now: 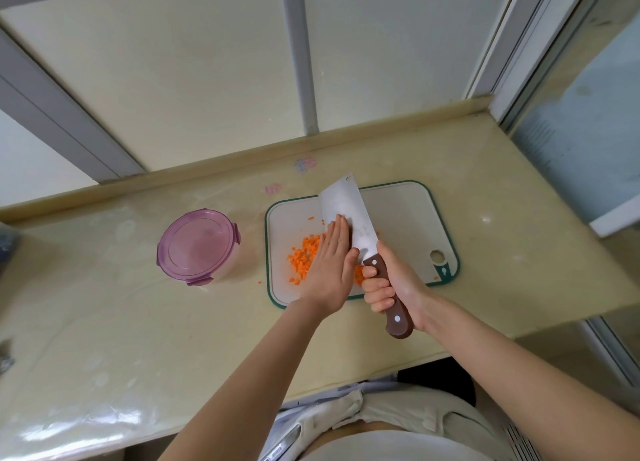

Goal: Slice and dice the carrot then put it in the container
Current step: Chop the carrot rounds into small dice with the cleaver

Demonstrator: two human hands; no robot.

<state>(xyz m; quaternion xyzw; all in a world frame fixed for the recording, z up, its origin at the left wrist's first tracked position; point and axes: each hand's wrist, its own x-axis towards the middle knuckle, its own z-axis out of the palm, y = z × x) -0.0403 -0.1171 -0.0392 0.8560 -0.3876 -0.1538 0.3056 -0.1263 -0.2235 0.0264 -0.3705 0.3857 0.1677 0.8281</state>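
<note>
right hand point(391, 280): we grip the cleaver point(346, 211) by its brown handle, fingers wrapped round it.
left hand point(329, 266): flat, fingers straight and together, laid on the blade's left face; we hold nothing in it.
cleaver: blade tilted over the cutting board point(405, 225).
carrot point(304, 256): diced, piled on the board's left half, partly hidden under our left hand; one bit on the counter point(138, 322) beside the board.
container point(198, 246): round, purple lid on, left of the board, apart from it.
</note>
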